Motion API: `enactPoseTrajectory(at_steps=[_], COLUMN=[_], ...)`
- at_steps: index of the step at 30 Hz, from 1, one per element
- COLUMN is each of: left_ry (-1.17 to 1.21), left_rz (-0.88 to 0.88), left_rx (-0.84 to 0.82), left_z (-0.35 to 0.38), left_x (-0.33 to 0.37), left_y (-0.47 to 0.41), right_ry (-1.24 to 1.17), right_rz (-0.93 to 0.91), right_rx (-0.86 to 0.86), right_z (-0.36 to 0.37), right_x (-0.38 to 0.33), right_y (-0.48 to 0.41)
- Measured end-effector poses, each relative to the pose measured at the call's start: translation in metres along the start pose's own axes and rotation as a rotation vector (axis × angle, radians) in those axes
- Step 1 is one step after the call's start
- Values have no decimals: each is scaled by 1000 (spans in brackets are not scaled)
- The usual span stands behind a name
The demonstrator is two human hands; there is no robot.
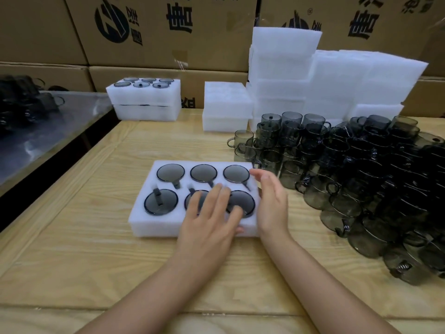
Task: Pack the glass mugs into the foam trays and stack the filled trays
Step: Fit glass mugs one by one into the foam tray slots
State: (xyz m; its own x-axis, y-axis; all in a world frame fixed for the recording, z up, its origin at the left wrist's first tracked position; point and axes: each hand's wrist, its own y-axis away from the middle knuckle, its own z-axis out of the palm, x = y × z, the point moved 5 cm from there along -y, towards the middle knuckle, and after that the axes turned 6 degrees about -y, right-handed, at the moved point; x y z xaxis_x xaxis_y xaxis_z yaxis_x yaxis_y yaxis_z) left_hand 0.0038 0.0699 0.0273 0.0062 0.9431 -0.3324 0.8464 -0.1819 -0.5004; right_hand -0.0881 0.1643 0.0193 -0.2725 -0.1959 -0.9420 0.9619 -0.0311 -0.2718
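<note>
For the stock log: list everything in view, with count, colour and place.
Foam tray: one, white, table centre.
Mugs in tray: six, smoky grey, one per hole.
Stacked trays: two, white, far left; top one shows six mugs.
Foam pile: many pieces, white, far right.
Loose mugs: many, smoky grey, heaped at right.
Cardboard boxes: several, brown, behind the table.
Table: one, light wood.
Left hand: fingers straight, over the near-row mugs.
Right hand: fingers straight, at the tray's right edge.
</note>
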Motion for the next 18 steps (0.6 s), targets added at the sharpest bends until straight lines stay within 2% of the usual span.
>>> enactPoseTrajectory(at_steps=[2, 5, 7, 10, 12, 18], left_ry=[-29, -99, -55, 81, 189, 268], left_rz=[-110, -234, -363, -614, -741, -802], left_rx=[4, 15, -5, -190, -236, -168], left_z=[6, 21, 37, 76, 102, 151], left_x=[-18, -48, -75, -121, -148, -203], left_y=[1, 0, -2, -7, -16, -64], right_ry=[35, 201, 237, 254, 293, 423], right_rz=[-28, -114, -108, -130, -116, -113], right_rx=[-59, -248, -360, -412, -463, -591], right_z=[18, 31, 34, 35, 38, 42], right_x=[5, 10, 12, 9, 9, 16], right_y=[5, 9, 12, 16, 18, 18])
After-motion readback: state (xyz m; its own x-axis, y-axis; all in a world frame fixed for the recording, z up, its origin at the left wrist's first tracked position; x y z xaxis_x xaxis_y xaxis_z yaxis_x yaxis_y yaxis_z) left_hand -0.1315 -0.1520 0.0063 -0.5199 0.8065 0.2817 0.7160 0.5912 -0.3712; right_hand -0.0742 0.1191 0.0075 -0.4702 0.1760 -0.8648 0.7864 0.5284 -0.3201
